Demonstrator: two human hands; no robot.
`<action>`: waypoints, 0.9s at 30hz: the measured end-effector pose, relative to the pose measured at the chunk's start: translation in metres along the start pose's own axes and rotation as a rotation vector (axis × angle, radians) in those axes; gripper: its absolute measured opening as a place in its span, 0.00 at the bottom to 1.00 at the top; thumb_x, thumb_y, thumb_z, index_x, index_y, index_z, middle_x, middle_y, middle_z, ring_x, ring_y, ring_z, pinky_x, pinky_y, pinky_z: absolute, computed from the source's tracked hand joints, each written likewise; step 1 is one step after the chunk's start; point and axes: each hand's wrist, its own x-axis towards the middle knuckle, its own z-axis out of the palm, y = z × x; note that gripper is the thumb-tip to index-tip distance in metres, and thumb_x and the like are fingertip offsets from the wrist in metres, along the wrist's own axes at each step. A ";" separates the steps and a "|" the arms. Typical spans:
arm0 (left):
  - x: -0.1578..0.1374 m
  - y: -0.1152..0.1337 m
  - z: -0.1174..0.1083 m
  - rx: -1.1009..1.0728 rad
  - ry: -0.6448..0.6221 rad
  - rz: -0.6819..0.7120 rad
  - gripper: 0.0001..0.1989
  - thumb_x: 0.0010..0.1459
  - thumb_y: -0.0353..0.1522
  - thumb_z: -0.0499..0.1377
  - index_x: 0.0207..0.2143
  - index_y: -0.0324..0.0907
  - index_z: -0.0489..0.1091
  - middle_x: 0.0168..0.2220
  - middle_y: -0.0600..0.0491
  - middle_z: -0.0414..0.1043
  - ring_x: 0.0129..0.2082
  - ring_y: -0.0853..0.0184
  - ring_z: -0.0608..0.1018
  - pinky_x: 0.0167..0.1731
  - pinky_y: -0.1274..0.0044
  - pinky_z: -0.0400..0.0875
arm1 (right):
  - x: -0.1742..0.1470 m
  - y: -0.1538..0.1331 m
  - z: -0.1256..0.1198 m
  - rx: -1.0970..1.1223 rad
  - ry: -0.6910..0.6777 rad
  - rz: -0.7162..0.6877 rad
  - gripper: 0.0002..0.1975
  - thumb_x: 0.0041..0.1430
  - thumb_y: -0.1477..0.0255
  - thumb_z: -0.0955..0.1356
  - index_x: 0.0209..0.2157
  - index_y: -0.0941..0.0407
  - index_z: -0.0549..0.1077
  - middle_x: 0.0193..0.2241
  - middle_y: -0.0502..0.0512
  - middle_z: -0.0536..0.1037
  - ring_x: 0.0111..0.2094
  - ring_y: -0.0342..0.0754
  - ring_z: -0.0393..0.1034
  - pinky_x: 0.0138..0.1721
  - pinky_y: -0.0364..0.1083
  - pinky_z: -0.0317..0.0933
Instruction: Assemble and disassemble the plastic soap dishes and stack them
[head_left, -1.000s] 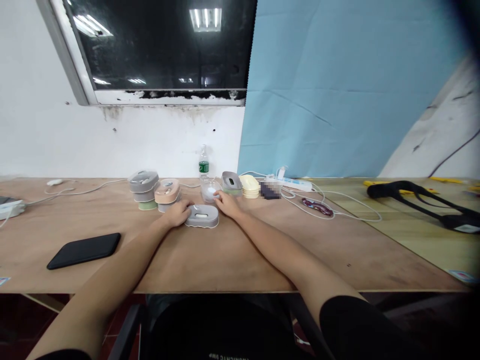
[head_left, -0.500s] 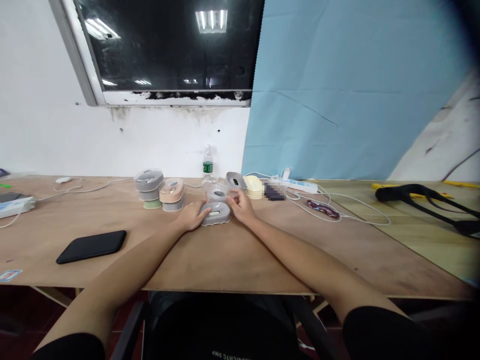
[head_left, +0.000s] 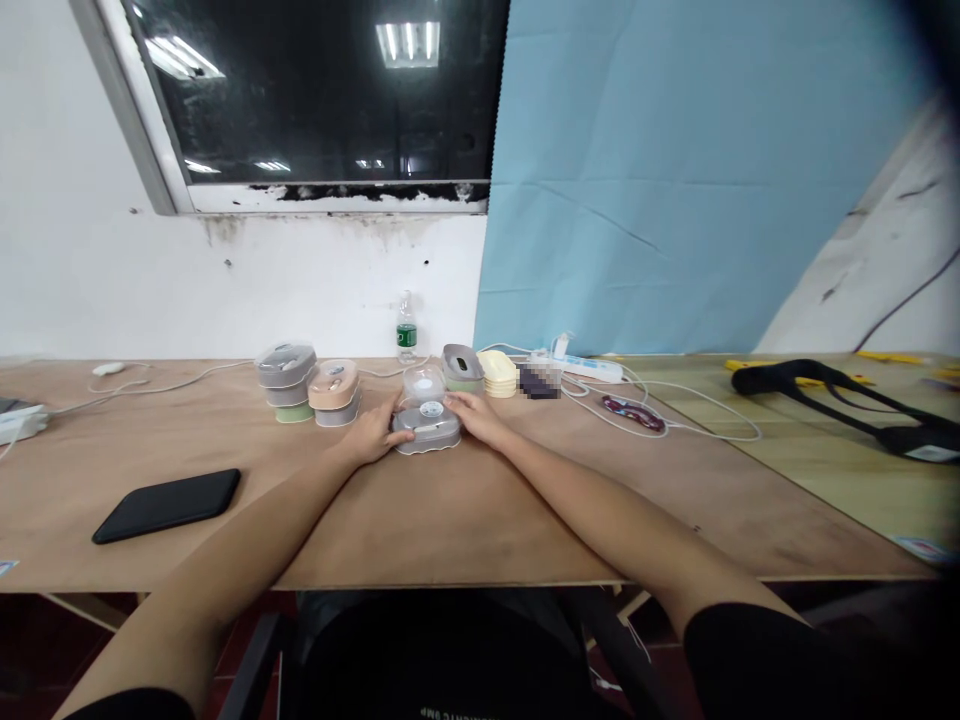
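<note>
In front of me on the table sits a grey oval box with a clear domed lid over it, a round label showing on the lid. My left hand is closed around the box's left side, thumb along its front. At the right rear edge of the lid, my right hand grips with its fingers; their tips are partly hidden. Another clear plastic lid lies just behind the box. To the right rear stands an open grey oval box, near a stack of cream-yellow pieces.
Left of my hands are stacked grey and green boxes and a peach-and-grey stack. A black phone lies at front left. Behind stand a bottle and a power strip with white cables. Black straps lie far right.
My right hand has brought the clear lid forward and down onto the grey box. My left hand stays at the box's left side. The view has shifted slightly right.
</note>
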 end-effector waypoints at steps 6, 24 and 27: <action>-0.003 0.001 -0.005 0.049 0.000 0.013 0.44 0.49 0.53 0.60 0.61 0.38 0.55 0.57 0.40 0.65 0.54 0.52 0.71 0.51 0.67 0.65 | -0.006 -0.004 -0.002 -0.197 -0.087 -0.059 0.22 0.60 0.54 0.62 0.36 0.57 0.78 0.36 0.55 0.79 0.38 0.50 0.72 0.41 0.46 0.62; -0.009 0.002 -0.021 0.137 -0.030 0.009 0.44 0.41 0.57 0.62 0.54 0.38 0.61 0.42 0.44 0.74 0.44 0.53 0.77 0.39 0.70 0.69 | -0.017 -0.014 -0.005 -0.349 -0.117 -0.148 0.31 0.57 0.53 0.66 0.54 0.59 0.68 0.25 0.49 0.70 0.27 0.44 0.63 0.29 0.42 0.55; -0.010 0.004 -0.022 0.138 -0.030 -0.006 0.43 0.42 0.57 0.62 0.53 0.39 0.63 0.42 0.45 0.74 0.43 0.53 0.77 0.40 0.70 0.69 | -0.016 -0.012 -0.005 -0.355 -0.131 -0.153 0.34 0.52 0.52 0.69 0.55 0.58 0.67 0.23 0.45 0.66 0.25 0.42 0.60 0.27 0.41 0.52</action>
